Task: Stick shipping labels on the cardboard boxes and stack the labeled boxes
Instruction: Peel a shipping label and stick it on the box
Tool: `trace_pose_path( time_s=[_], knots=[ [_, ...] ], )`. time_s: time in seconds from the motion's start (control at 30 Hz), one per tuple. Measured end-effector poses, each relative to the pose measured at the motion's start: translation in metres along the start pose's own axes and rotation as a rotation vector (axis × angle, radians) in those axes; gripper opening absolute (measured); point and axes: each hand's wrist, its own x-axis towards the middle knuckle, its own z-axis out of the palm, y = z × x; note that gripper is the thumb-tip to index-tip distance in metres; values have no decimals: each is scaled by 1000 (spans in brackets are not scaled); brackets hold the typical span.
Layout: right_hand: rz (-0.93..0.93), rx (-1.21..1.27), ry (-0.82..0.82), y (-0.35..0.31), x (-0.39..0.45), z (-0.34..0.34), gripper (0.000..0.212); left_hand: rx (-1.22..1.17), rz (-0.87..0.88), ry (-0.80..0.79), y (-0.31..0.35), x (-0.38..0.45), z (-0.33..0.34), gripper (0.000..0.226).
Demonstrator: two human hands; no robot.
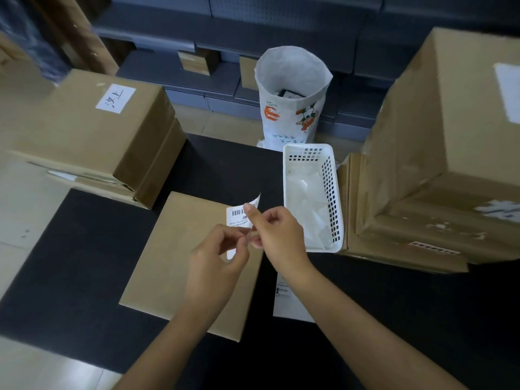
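Note:
A flat cardboard box (171, 257) lies on the black mat (84, 271) in front of me. Above its right edge both hands hold a white shipping label (239, 216) with a barcode, its top corner curling up. My right hand (277, 232) pinches the label's right side between thumb and fingers. My left hand (216, 257) pinches the lower part, where a strip of white backing shows between the fingers. More label sheets (287, 302) lie on the mat under my right forearm.
A white plastic basket (309, 153) with clear film in it stands right of the box. Stacked cardboard boxes (90, 136) sit at the left, taller ones (439, 153) at the right. A white woven sack (292, 91) stands open behind the mat, before dark shelving.

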Motion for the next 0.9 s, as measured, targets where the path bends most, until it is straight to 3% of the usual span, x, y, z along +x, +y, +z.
trace_pose_path(
  time_s=[0.13, 0.2, 0.27, 0.37, 0.43, 0.5, 0.63, 0.9],
  knots=[
    [4, 43, 36, 2, -13, 8, 17, 156, 233, -82, -9, -6, -13, 10],
    [35, 69, 81, 2, -17, 13, 11, 143, 252, -81, -14, -6, -24, 11],
    [116, 195, 84, 2, -19, 24, 12, 138, 232, 19, -21, -2, -37, 15],
    [231, 443, 8, 5, -29, 47, 16, 168, 12, 168, -39, 15, -62, 30],
    [300, 560, 7, 8, -40, 65, 16, 185, -217, 51, -58, 32, -82, 34],
    [329, 602, 39, 14, -48, 83, 15, 154, -298, -112, -76, 45, -99, 29],
    [266, 275, 172, 30, -56, 112, 14, 178, -229, -219, -100, 53, -119, 17],
    [-28, -468, 457, 64, -50, 131, 18, 501, 79, -173, -131, 58, -114, 21]
  ],
)
